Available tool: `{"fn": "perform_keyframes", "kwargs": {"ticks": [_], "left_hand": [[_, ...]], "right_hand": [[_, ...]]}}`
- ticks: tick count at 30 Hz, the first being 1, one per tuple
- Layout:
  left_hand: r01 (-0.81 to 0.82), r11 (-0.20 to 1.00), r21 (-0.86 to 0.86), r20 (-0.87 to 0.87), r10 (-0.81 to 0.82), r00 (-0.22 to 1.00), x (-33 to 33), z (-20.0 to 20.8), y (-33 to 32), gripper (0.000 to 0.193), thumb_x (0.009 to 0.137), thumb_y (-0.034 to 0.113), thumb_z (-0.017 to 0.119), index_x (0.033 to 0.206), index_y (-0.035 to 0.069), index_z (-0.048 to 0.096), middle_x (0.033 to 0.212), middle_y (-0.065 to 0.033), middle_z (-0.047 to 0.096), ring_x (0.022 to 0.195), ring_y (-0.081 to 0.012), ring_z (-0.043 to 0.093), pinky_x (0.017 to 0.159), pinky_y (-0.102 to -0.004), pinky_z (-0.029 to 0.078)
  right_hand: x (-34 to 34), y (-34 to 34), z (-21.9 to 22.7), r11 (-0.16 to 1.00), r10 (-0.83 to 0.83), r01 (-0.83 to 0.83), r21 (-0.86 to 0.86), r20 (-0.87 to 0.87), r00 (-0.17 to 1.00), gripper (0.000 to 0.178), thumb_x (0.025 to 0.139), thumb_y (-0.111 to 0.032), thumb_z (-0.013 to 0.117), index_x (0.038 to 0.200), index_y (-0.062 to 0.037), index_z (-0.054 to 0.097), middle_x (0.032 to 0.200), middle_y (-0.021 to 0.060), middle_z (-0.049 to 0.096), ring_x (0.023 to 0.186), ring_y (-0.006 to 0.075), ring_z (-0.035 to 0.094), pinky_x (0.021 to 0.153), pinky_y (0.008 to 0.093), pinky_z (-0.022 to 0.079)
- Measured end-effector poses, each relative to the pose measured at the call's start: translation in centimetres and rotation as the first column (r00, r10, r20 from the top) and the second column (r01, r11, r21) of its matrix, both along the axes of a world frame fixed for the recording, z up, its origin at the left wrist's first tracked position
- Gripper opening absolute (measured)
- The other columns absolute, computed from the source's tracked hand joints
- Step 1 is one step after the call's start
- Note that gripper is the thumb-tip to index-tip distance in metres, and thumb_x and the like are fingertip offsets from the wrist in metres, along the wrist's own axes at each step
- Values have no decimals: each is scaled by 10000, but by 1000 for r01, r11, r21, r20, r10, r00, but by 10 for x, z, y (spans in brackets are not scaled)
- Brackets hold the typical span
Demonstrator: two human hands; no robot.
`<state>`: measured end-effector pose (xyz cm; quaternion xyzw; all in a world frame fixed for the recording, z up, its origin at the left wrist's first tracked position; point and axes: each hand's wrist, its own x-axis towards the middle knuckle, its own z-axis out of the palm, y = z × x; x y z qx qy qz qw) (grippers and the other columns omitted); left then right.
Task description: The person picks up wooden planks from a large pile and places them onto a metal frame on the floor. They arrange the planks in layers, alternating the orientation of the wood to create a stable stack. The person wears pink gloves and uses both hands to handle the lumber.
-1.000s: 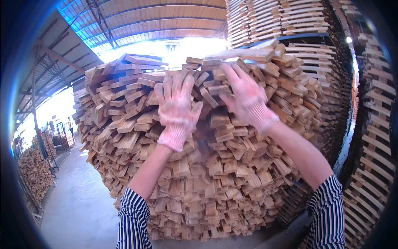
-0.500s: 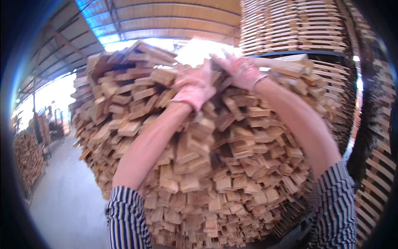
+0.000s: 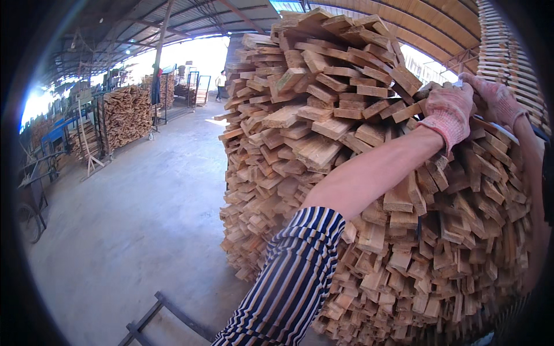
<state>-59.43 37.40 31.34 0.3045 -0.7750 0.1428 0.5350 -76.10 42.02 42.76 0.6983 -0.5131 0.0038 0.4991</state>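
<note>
A tall pile of short wooden slats (image 3: 314, 153), cut ends toward me, fills the middle and right. My left hand (image 3: 447, 112), in a pinkish knitted glove, is closed at the top right of this pile, fingers curled over slat ends; their tips are hidden. Just beyond it, my right hand (image 3: 497, 102), gloved alike, reaches in from the right edge with its fingers stretched toward the left hand. Some of those fingers are hidden behind the left hand. My left forearm crosses in front of the slats.
Concrete floor (image 3: 138, 190) runs along the pile's left side. A dark metal frame (image 3: 164, 314) lies low at the front. Further off stand a rack of stacked wood (image 3: 128, 115), a wheeled cart (image 3: 32, 202) and a person (image 3: 221, 85). Stacked slats (image 3: 508, 69) rise at the right.
My view has swung left, so pile and hands sit further right and more floor shows. The left hand is now curled at the pile's top; both hands are closer together.
</note>
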Motion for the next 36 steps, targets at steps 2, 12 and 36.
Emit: {"fn": "perform_keyframes", "kwargs": {"ticks": [2,12,36], "left_hand": [[11,1000,5,-23,-11,1000,1,0,-2,494,794,169,755,1241,31,599,1087,-185,759,1043,-384,742,882,-470,597],[235,899,-369,-29,-264,964,9,-19,-15,504,842,197,673,1309,31,581,1110,-191,734,986,-335,740,838,-422,603],[903,-419,93,-877,-464,-125,112,-87,97,1216,828,861,602,1630,25,233,1513,-253,483,1348,-357,555,1117,-511,500]], "right_hand": [[3,2,-16,999,37,-35,-38,59,998,985,776,-121,839,1620,-228,345,1306,152,686,1139,350,699,993,456,570],[21,32,-32,990,40,-16,-139,165,985,864,799,-152,734,1580,-286,389,1278,193,690,1144,392,690,963,478,569],[47,203,-155,458,-7,-787,-413,884,-468,1110,822,-385,883,1627,-3,221,1600,296,352,1394,342,534,1104,451,516]]}}
